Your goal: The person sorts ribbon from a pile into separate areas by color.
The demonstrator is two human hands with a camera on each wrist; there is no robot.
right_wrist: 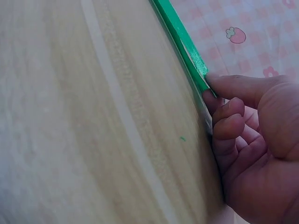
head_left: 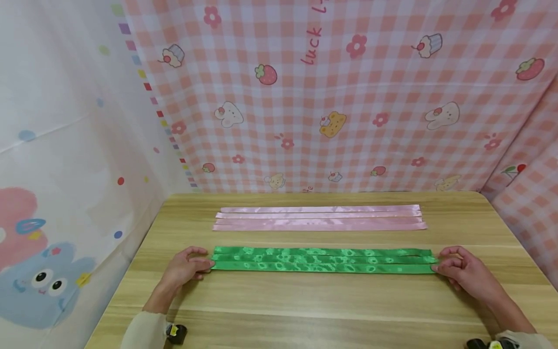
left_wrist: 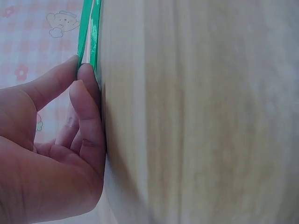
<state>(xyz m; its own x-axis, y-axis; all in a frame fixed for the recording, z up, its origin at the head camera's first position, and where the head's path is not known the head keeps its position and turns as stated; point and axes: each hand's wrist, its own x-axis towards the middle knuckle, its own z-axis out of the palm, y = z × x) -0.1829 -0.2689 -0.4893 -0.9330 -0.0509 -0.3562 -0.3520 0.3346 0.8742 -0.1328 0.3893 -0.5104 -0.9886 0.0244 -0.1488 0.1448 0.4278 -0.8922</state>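
Several green satin ribbon strips (head_left: 322,267) lie side by side across the table in the head view. At their left end my left hand (head_left: 186,266) pinches the tip of the nearest strip between thumb and finger. My right hand (head_left: 468,272) pinches the right end of that same strip. The left wrist view shows the green ribbon (left_wrist: 83,37) meeting the thumb and fingertip, its end partly hidden. In the right wrist view, a green ribbon end (right_wrist: 194,60) sits between thumb and finger, close above the wood.
Behind the green strips, several pink satin ribbons (head_left: 320,225) lie parallel on the wooden table (head_left: 287,305). A pink checked cloth (head_left: 296,102) hangs at the table's back edge, and a white printed cloth (head_left: 78,160) hangs at the left. A tiny green scrap (right_wrist: 182,138) lies on the wood.
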